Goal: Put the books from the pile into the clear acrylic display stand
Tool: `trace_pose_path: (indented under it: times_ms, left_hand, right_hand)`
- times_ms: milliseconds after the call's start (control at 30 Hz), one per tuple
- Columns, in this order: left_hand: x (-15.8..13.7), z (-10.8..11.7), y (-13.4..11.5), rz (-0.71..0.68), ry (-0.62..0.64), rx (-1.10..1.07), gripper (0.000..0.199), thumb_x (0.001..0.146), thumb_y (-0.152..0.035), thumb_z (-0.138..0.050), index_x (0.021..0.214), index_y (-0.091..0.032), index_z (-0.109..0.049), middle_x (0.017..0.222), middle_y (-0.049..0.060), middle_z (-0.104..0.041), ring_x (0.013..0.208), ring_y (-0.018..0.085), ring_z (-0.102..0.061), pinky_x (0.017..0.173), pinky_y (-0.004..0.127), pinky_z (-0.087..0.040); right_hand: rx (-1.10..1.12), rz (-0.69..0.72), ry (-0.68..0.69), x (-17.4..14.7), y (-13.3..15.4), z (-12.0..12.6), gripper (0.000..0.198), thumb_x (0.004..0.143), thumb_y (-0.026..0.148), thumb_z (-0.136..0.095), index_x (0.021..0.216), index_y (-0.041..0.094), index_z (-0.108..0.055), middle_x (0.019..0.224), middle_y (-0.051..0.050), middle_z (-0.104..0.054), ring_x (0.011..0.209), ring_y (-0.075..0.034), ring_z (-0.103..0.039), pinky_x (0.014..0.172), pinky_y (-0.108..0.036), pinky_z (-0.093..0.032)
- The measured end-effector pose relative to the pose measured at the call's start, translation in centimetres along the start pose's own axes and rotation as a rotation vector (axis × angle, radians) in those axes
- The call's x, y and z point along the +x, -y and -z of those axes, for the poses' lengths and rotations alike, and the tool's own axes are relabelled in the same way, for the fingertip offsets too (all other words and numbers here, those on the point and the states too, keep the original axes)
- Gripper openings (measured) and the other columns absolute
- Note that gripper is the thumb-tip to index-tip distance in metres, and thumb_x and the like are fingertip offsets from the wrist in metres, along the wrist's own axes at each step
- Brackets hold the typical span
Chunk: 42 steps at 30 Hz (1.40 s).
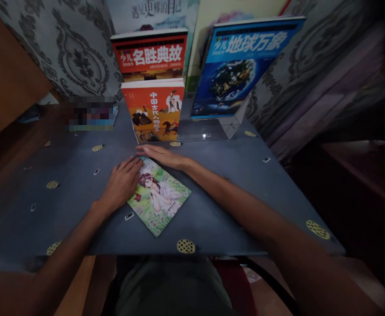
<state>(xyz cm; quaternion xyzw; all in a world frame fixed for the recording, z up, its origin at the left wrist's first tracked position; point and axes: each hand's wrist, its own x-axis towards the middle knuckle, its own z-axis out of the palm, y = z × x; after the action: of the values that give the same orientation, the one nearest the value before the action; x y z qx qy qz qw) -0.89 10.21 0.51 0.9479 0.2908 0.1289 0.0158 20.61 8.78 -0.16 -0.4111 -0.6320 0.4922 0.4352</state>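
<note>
A thin book [161,193] with a green cover and a drawn girl in white lies flat and askew on the table. My left hand [121,180] rests along its upper left edge, palm down, with the fingers stretched out. At the book's top corner is my right hand [161,156], laid on its side with straight fingers; its palm side is hidden. Just beyond the hands, an orange book [159,109] stands upright in front of a red book [159,55]. A blue book with a globe [232,70] leans back to the right.
The books stand in a clear plastic holder [212,130]. A blurred-out book [91,116] lies at the back left, with a smeared brown arm-like shape [21,153] beside it. A blue patterned cloth [228,219] covers the table; patterned curtains [80,57] hang behind.
</note>
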Motion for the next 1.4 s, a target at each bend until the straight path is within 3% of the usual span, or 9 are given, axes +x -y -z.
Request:
trace_pose_path:
  times_ms: [200, 500, 667, 933, 1133, 1233, 1400]
  left_hand:
    - [1.0, -0.3, -1.6, -0.086, 0.007, -0.048, 0.044, 0.103, -0.031, -0.036, 0.136, -0.016, -0.060, 0.141, 0.014, -0.063, 0.139, 0.031, -0.049, 0.114, 0.054, -0.040]
    - [-1.0, -0.4, -8.6, -0.322, 0.063, -0.157, 0.043, 0.105, -0.030, -0.036, 0.141, -0.017, -0.056, 0.146, 0.012, -0.059, 0.142, 0.025, -0.048, 0.115, 0.051, -0.040]
    - [-1.9, -0.6, -10.4, -0.376, 0.090, -0.169, 0.045, 0.105, -0.034, -0.039, 0.146, -0.018, -0.050, 0.150, 0.012, -0.055, 0.144, 0.025, -0.045, 0.117, 0.049, -0.038]
    - [-2.1, -0.4, -10.7, -0.331, 0.090, -0.150, 0.045, 0.103, -0.033, -0.043, 0.145, -0.017, -0.050, 0.150, 0.012, -0.055, 0.143, 0.027, -0.046, 0.117, 0.050, -0.038]
    - [-2.3, -0.2, -10.6, -0.300, 0.083, -0.186, 0.045, 0.105, -0.037, -0.038, 0.143, -0.016, -0.051, 0.150, 0.011, -0.056, 0.141, 0.024, -0.049, 0.119, 0.047, -0.037]
    - [-1.7, -0.1, -9.2, -0.345, 0.084, -0.251, 0.042, 0.106, -0.033, -0.037, 0.142, -0.018, -0.052, 0.147, 0.011, -0.058, 0.139, 0.023, -0.051, 0.117, 0.046, -0.039]
    - [0.9, -0.5, -4.2, -0.353, 0.066, -0.291, 0.039, 0.103, -0.025, -0.038, 0.136, -0.020, -0.059, 0.141, 0.011, -0.063, 0.137, 0.023, -0.053, 0.114, 0.047, -0.041]
  right_hand:
    - [0.063, -0.031, 0.004, 0.1, 0.5, 0.1, 0.041, 0.108, 0.034, -0.037, 0.140, 0.016, -0.055, 0.152, -0.011, -0.052, 0.138, -0.018, -0.052, 0.121, -0.037, -0.036]
    - [0.104, -0.014, -0.022, 0.5, -0.1, 0.0, 0.040, 0.107, 0.039, -0.042, 0.136, 0.017, -0.058, 0.154, -0.009, -0.051, 0.137, -0.020, -0.053, 0.122, -0.038, -0.034]
    - [0.016, -0.021, -0.034, 0.2, 0.2, 0.0, 0.038, 0.107, 0.040, -0.041, 0.135, 0.021, -0.059, 0.147, -0.007, -0.059, 0.135, -0.018, -0.055, 0.121, -0.038, -0.036]
    - [-0.250, 0.025, -0.070, -0.1, -0.2, -0.7, 0.039, 0.105, 0.044, -0.044, 0.130, 0.021, -0.062, 0.142, -0.007, -0.061, 0.134, -0.021, -0.055, 0.120, -0.040, -0.036]
    - [-0.149, 0.021, -0.109, -3.6, 0.3, -1.1, 0.045, 0.105, 0.049, -0.039, 0.133, 0.019, -0.061, 0.140, -0.010, -0.063, 0.132, -0.021, -0.057, 0.118, -0.041, -0.038]
    - [-0.159, -0.024, -0.169, -7.0, 1.0, -1.0, 0.049, 0.105, 0.053, -0.036, 0.133, 0.021, -0.061, 0.141, -0.009, -0.063, 0.131, -0.022, -0.058, 0.116, -0.042, -0.042]
    - [-0.465, -0.047, -0.253, -13.3, 2.2, -1.8, 0.051, 0.106, 0.053, -0.034, 0.138, 0.023, -0.058, 0.140, -0.010, -0.063, 0.131, -0.024, -0.058, 0.116, -0.049, -0.041]
